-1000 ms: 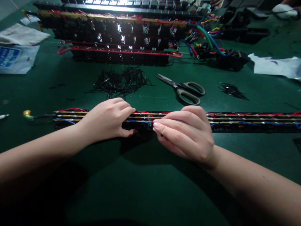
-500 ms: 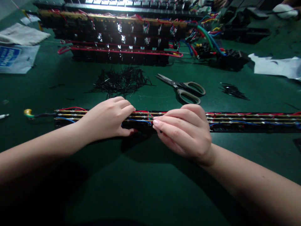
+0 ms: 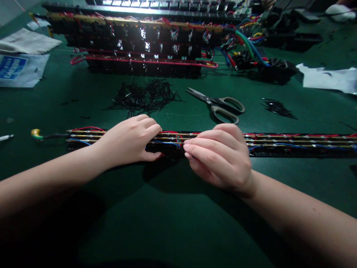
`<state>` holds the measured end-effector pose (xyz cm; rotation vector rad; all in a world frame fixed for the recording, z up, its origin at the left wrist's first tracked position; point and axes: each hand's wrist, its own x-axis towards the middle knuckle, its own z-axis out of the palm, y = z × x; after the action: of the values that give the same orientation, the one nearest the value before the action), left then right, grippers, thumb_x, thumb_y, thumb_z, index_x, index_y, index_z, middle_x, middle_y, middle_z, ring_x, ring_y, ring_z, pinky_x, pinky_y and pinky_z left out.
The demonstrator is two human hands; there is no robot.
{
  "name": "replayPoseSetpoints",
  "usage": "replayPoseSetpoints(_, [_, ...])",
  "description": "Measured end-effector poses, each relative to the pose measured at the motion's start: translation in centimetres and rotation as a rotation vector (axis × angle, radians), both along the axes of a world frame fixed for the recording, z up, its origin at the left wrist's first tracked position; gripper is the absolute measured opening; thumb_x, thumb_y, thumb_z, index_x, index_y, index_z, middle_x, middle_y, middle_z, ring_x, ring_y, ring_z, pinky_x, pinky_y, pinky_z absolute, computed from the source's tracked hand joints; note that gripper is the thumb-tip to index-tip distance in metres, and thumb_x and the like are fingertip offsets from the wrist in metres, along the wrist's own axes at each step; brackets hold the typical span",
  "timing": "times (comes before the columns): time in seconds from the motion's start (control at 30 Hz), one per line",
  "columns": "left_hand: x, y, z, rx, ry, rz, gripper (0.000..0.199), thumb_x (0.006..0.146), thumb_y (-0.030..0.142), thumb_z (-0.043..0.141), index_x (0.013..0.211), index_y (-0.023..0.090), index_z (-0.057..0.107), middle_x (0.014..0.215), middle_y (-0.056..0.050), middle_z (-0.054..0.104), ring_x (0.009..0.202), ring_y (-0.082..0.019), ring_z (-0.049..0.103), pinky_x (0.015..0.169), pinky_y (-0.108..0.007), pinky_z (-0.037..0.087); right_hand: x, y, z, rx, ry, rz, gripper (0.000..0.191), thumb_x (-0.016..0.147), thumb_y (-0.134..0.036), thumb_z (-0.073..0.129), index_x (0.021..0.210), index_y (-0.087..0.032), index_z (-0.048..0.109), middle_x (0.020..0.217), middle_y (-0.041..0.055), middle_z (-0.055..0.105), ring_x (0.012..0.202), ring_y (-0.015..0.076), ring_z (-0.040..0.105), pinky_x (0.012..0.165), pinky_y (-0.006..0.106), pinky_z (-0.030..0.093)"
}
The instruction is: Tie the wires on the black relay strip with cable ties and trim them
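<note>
A long black strip [image 3: 279, 142] with brass-coloured rails and red and blue wires lies crosswise before me. My left hand [image 3: 131, 139] is closed over its left part, the thumb on the near side and the fingers over the far edge. Just to the right, my right hand [image 3: 220, 156] pinches at the strip beside some thin wires [image 3: 178, 139]. What sits between those fingertips is too small and hidden to name. Beyond the hands lie a loose pile of thin black pieces [image 3: 146, 96] and scissors [image 3: 216, 102] with grey-and-black handles.
Stacked wired black assemblies [image 3: 139, 41] fill the back of the green table [image 3: 167, 223]. A blue-and-white packet [image 3: 22, 70] and a pale cloth [image 3: 30, 40] lie at left. On the right are white paper [image 3: 329, 79] and a smaller bunch of black pieces [image 3: 279, 108].
The whole view has shifted slightly. My right fingertips have moved a little to the right along the strip, while the left hand keeps its hold.
</note>
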<state>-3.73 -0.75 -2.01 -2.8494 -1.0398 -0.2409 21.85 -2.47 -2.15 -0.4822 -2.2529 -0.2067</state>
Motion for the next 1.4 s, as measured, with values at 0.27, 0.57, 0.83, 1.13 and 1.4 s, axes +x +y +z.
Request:
replayPoseSetpoints(0.27, [0.0,0.0,0.0,-0.043,0.001,0.018,0.041,0.088,0.048,0.057,0.102,0.011,0.064,0.099,-0.011,0.067,0.092,-0.028,0.063,0.081,-0.040,0.053,0.0,0.2,-0.1,-0.003,-0.026,-0.007,0.013,0.086,-0.017,0.070,0.098,-0.017,0.064,0.090,0.0023,0.078,0.079,0.0177,0.067,0.075,0.038,0.047])
replayPoseSetpoints(0.57, [0.4,-0.1,1.1,-0.332,-0.055,0.130,0.052,0.099,0.060,0.039,0.119,0.017,0.061,0.116,-0.008,0.066,0.107,-0.024,0.061,0.093,-0.039,0.048,-0.3,0.8,-0.7,-0.015,-0.128,-0.015,0.006,0.091,-0.020,0.066,0.095,-0.016,0.067,0.091,0.0025,0.077,0.081,0.0174,0.065,0.077,0.036,0.046])
replayPoseSetpoints(0.83, [0.8,-0.3,1.5,-0.418,-0.032,0.192,0.054,0.102,0.057,0.032,0.131,0.021,0.059,0.131,-0.007,0.064,0.120,-0.024,0.057,0.102,-0.039,0.044,-0.4,0.8,-0.9,-0.050,-0.213,-0.047,0.012,0.094,-0.021,0.061,0.097,-0.015,0.070,0.097,0.0050,0.076,0.089,0.0200,0.061,0.080,0.037,0.045])
replayPoseSetpoints(1.13, [1.4,0.1,1.6,-0.532,-0.101,0.235,0.054,0.100,0.057,0.034,0.134,0.026,0.061,0.133,-0.007,0.064,0.123,-0.024,0.057,0.106,-0.040,0.044,-0.6,0.8,-1.1,-0.067,-0.208,-0.048,0.014,0.095,-0.021,0.058,0.099,-0.015,0.069,0.099,0.0070,0.076,0.092,0.0213,0.060,0.081,0.037,0.045])
replayPoseSetpoints(1.4, [1.8,1.6,2.2,-0.696,-0.177,0.225,0.051,0.094,0.056,0.044,0.125,0.023,0.067,0.122,-0.005,0.070,0.110,-0.020,0.066,0.095,-0.029,0.052,-0.5,0.8,-1.1,-0.072,-0.208,-0.024,0.016,0.095,-0.021,0.057,0.105,-0.014,0.068,0.104,0.0073,0.076,0.094,0.0211,0.061,0.083,0.037,0.046])
